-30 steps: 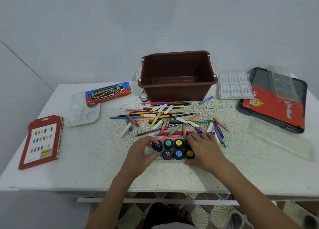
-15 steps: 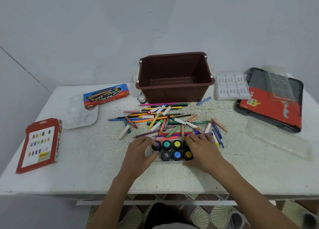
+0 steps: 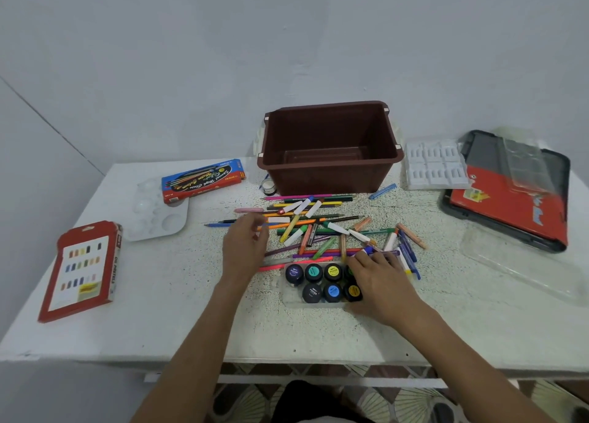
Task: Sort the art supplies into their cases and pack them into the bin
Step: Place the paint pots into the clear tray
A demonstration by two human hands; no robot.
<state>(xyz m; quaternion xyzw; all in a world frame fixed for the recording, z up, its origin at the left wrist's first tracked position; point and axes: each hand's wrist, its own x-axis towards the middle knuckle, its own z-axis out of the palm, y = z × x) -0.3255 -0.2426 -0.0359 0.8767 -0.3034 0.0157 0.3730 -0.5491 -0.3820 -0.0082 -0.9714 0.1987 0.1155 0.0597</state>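
Head view: table [image 3: 159,311], white, speckled.
Bin [image 3: 328,177]: brown, at table's back.
Pile [image 3: 318,231]: pens, crayons, loose between bin and tray [image 3: 288,300].
Tray: clear, near front, paint jars [image 3: 314,272] inside.
Right hand [image 3: 382,282]: fingers curled round tray's right end.
Left hand [image 3: 243,250]: blurred over pile's left edge; grasp unclear.

White speckled table [image 3: 178,311] spans the middle, plain grey wall [image 3: 223,40] at 12 o'clock. Patterned floor tiles [image 3: 392,403] at 6 o'clock, possibly fan motifs.
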